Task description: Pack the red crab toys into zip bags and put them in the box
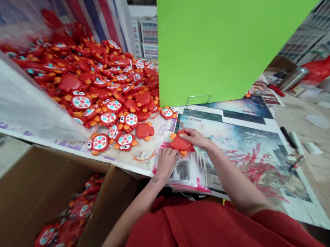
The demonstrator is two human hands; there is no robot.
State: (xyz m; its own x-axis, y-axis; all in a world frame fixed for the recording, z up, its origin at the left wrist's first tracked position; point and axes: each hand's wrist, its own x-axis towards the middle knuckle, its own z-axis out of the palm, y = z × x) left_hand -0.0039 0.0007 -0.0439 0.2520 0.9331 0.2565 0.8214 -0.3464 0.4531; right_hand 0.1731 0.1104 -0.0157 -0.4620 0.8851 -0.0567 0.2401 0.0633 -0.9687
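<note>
Writing on the printed sheet (243, 135) under the work is too blurred to be read. A red crab-shaped toy (181, 143) is pinched by the curled fingers of the right hand (195, 137) at the table edge, over a clear plastic bag (189, 172). The bag is pressed flat by the left hand (165, 162), fingers spread.

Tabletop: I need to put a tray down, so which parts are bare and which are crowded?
Bare poster-covered table lies right of the right hand, up to the pens, and below the green board. It is crowded left: the red toy pile reaches the edge, and the clear bag under the left hand fills the front.
</note>
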